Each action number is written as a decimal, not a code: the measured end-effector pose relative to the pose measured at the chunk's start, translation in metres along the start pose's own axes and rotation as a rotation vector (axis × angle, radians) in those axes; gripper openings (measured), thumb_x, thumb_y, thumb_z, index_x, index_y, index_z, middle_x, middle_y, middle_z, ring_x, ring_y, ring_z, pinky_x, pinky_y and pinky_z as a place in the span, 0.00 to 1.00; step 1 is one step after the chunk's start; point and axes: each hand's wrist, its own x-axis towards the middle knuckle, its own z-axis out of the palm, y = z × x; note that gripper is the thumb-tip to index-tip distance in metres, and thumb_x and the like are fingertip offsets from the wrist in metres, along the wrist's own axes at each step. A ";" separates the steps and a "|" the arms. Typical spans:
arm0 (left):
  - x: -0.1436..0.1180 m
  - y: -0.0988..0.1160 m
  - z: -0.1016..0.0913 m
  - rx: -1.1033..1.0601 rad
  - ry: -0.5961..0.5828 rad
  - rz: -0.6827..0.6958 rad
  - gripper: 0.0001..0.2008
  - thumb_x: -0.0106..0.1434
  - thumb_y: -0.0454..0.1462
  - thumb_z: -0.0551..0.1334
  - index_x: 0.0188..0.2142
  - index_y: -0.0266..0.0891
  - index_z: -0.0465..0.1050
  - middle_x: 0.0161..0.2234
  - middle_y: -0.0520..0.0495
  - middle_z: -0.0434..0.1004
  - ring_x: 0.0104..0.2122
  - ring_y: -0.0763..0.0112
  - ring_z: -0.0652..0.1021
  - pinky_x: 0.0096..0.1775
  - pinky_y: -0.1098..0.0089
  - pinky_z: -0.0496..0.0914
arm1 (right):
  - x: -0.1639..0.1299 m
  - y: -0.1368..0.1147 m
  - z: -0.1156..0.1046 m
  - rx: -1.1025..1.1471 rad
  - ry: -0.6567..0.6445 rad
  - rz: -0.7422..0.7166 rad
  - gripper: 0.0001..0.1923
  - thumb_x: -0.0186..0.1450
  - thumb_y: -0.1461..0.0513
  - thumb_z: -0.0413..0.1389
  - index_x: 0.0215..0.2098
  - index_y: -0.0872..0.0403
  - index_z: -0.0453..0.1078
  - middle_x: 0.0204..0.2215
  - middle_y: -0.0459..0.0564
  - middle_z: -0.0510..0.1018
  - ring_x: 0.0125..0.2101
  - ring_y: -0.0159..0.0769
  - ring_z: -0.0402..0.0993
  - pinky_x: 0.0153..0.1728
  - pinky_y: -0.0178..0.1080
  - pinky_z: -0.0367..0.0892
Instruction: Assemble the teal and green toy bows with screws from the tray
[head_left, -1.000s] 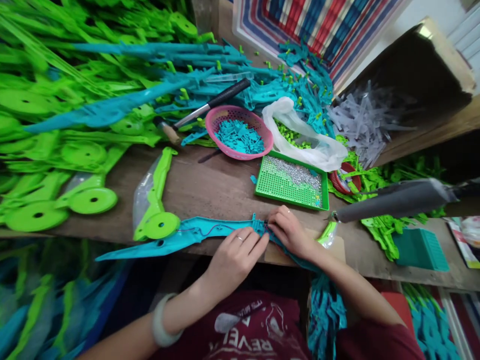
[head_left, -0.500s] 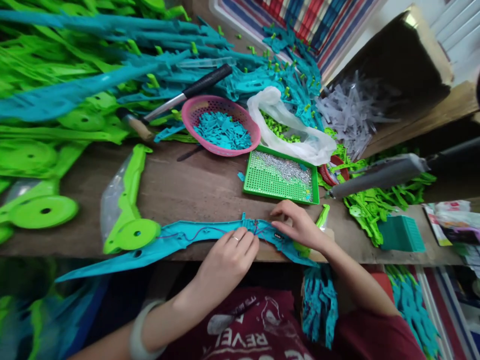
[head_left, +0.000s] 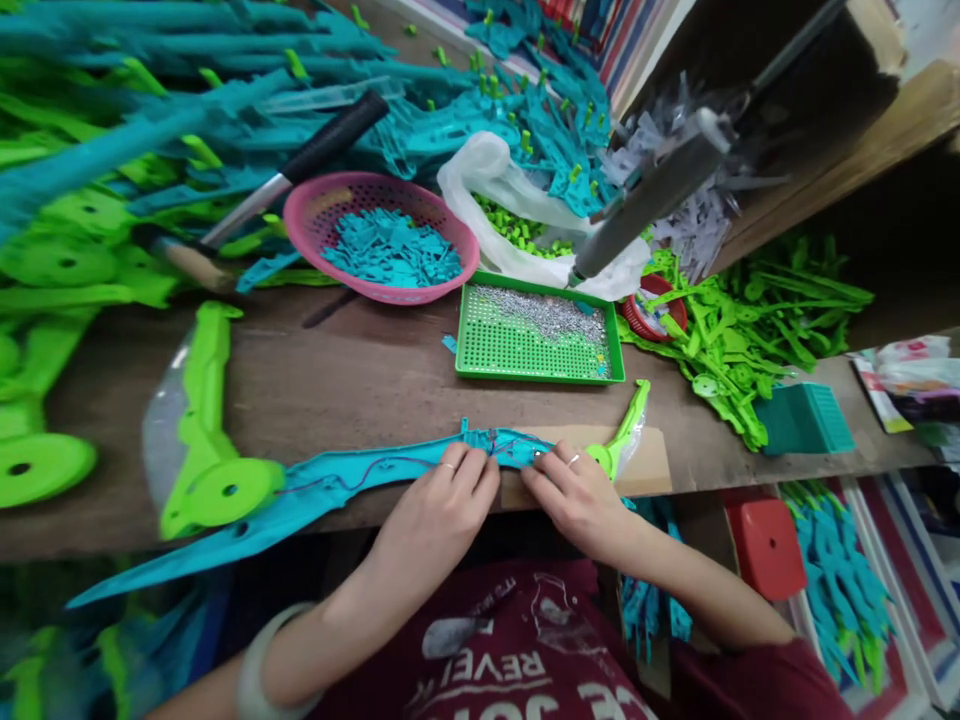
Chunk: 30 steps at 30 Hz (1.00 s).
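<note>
A long, curved blue plastic shell (head_left: 322, 475) lies along the bench's front edge, its pointed end jutting out at the left. Thin dark red wires run inside it. My left hand (head_left: 450, 495) has its fingers closed on the shell's near edge, around the middle. Just to the right, my right hand (head_left: 581, 495) is closed over the shell with fingers bent at its edge. Whatever small part lies under the fingertips is hidden. Green arm pieces with clear plastic blades attach near both ends: a left green piece (head_left: 217, 480) and a right green piece (head_left: 626, 430).
Behind the shell stand a green tray (head_left: 525, 355) of small metal screws and a pink basket (head_left: 382, 290) of blue parts. A hammer (head_left: 277, 190) leans left of them. A grey power screwdriver (head_left: 652, 195) hangs above the tray. Green parts (head_left: 720, 340) are heaped at the right.
My right hand has come down from above the shell onto its near edge. My left hand stays at the shell's middle. The hanging screwdriver has swung more upright, and the view has shifted.
</note>
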 end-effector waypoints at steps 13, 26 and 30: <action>-0.008 -0.016 0.002 -0.207 0.007 0.037 0.13 0.70 0.27 0.53 0.47 0.29 0.76 0.43 0.38 0.80 0.47 0.56 0.77 0.45 0.59 0.76 | -0.009 -0.005 0.015 0.004 0.018 0.126 0.14 0.71 0.72 0.47 0.40 0.56 0.73 0.34 0.56 0.72 0.34 0.43 0.63 0.29 0.44 0.64; 0.004 0.007 0.012 -0.060 -0.017 -0.076 0.17 0.73 0.38 0.56 0.54 0.27 0.74 0.35 0.37 0.77 0.42 0.52 0.77 0.41 0.59 0.74 | -0.023 0.015 -0.001 -0.036 0.083 -0.201 0.11 0.72 0.70 0.50 0.48 0.58 0.72 0.37 0.55 0.82 0.41 0.43 0.74 0.37 0.43 0.69; 0.004 0.008 0.014 -0.062 -0.015 -0.099 0.16 0.72 0.36 0.56 0.52 0.29 0.76 0.36 0.37 0.77 0.43 0.52 0.77 0.40 0.59 0.73 | -0.035 0.026 -0.002 0.110 0.054 -0.215 0.14 0.72 0.69 0.51 0.54 0.56 0.69 0.45 0.58 0.82 0.47 0.43 0.75 0.41 0.44 0.70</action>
